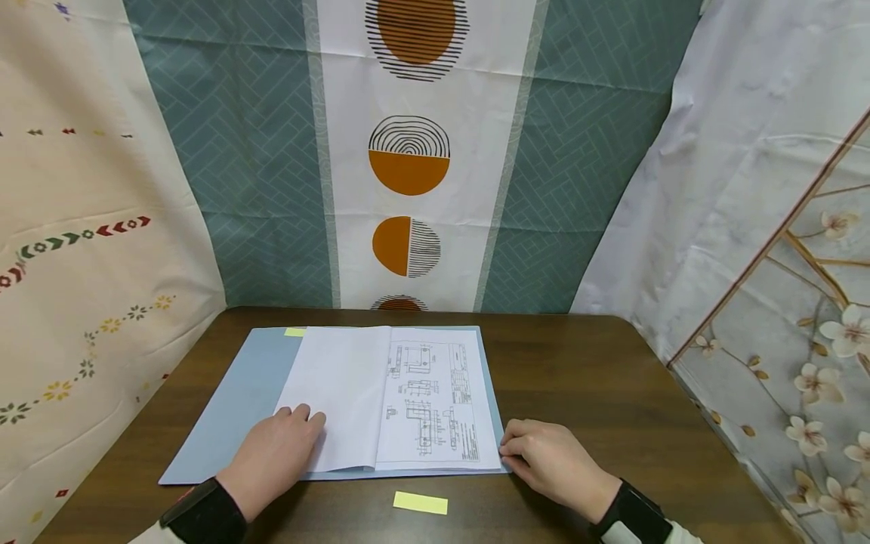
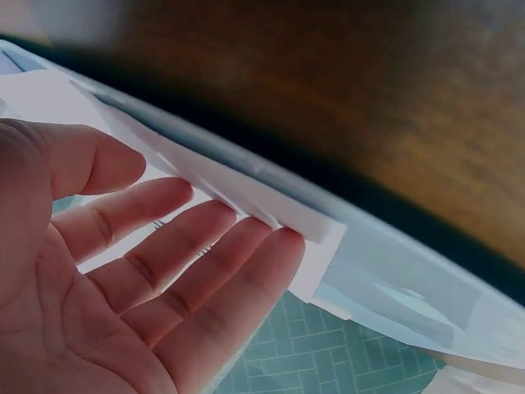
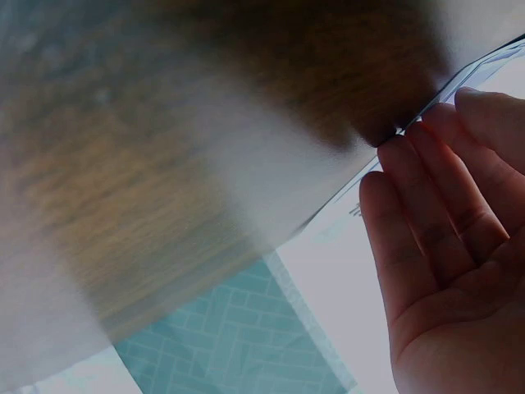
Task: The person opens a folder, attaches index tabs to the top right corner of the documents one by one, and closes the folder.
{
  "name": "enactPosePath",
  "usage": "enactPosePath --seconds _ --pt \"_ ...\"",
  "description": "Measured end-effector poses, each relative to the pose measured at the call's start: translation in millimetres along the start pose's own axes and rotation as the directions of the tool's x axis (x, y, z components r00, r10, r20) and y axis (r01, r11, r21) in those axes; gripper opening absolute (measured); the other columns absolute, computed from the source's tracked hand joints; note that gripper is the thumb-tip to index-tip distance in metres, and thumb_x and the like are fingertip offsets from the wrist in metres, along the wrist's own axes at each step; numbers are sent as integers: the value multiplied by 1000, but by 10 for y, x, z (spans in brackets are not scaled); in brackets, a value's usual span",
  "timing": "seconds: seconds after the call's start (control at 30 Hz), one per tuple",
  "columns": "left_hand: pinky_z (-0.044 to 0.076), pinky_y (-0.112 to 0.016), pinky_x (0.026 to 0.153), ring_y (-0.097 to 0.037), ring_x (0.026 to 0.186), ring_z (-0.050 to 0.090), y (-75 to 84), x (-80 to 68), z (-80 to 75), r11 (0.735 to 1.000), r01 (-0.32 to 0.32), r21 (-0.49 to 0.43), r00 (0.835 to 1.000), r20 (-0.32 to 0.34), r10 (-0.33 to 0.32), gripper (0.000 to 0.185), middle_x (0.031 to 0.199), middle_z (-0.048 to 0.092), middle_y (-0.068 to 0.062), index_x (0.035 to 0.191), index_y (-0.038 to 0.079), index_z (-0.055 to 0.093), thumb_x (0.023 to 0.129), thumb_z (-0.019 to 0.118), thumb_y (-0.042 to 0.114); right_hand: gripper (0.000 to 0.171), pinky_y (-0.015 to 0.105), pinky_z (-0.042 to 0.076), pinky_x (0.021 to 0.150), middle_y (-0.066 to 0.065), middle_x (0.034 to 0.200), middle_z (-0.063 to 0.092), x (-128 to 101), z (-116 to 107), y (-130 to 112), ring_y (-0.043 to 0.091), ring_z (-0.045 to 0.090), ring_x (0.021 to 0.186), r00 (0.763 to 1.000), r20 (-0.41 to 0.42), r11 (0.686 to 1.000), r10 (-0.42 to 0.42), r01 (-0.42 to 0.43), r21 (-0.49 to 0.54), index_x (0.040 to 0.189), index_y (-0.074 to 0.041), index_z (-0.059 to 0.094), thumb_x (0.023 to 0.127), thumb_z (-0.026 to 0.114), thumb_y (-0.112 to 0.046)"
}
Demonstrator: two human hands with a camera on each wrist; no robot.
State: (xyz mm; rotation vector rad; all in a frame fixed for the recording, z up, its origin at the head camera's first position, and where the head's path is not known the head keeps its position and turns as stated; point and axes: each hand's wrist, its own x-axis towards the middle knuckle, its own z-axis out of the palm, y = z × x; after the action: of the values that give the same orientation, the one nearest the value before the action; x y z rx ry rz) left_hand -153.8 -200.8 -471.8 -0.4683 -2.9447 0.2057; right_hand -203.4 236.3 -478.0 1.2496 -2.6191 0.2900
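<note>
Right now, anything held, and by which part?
Left hand holds nothing, resting on the left page. Right hand, at the folder's right edge: cannot tell whether it grips.

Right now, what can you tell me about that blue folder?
The pale blue folder lies open on the dark wooden table. It looks smooth and thin, card or plastic; I cannot tell which. Inside are a blank-looking white page and, to its right, a printed technical drawing. A yellow strip shows at its top edge. The left hand rests on the blank-looking page; the right hand has its grip at the folder's lower right corner.
</note>
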Motion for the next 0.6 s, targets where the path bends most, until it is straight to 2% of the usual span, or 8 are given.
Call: enactPosePath --seconds 0.17,0.33,0.5,0.6 --pt "59 -38 64 -22 70 56 -3 27 -28 1000 16 16 1000 20 -17 31 88 67 -10 105 5 74 88 94 22 8 24 56 72 -12 99 70 20 -11 -12 2 57 81 1000 5 1000 1 -1 -9 98 -17 88 91 92 -15" --pt "61 -38 65 -21 68 58 0 70 -55 999 23 29 1000 1 -23 29 84 68 -11 99 4 75 89 93 23 9 25 58 74 -10 99 71 39 -30 -25 3 58 80 1000 22 1000 15 -14 -11 99 -16 88 92 92 -14" --pt "63 -37 66 -20 66 59 29 133 -150 999 26 22 996 -85 -24 26 81 70 -11 96 3 77 92 90 25 8 26 58 74 -10 100 72 31 -25 -33 3 60 81 1000 16 1000 8 -7 -22 98 -16 88 92 92 -15" --pt "65 -38 71 -21 70 62 72 165 -230 999 11 31 988 -153 -6 27 88 73 -11 102 4 77 91 92 24 8 26 58 74 -10 100 72 24 -22 -34 2 60 82 1000 11 1000 8 -7 -23 98 -17 87 92 92 -15"
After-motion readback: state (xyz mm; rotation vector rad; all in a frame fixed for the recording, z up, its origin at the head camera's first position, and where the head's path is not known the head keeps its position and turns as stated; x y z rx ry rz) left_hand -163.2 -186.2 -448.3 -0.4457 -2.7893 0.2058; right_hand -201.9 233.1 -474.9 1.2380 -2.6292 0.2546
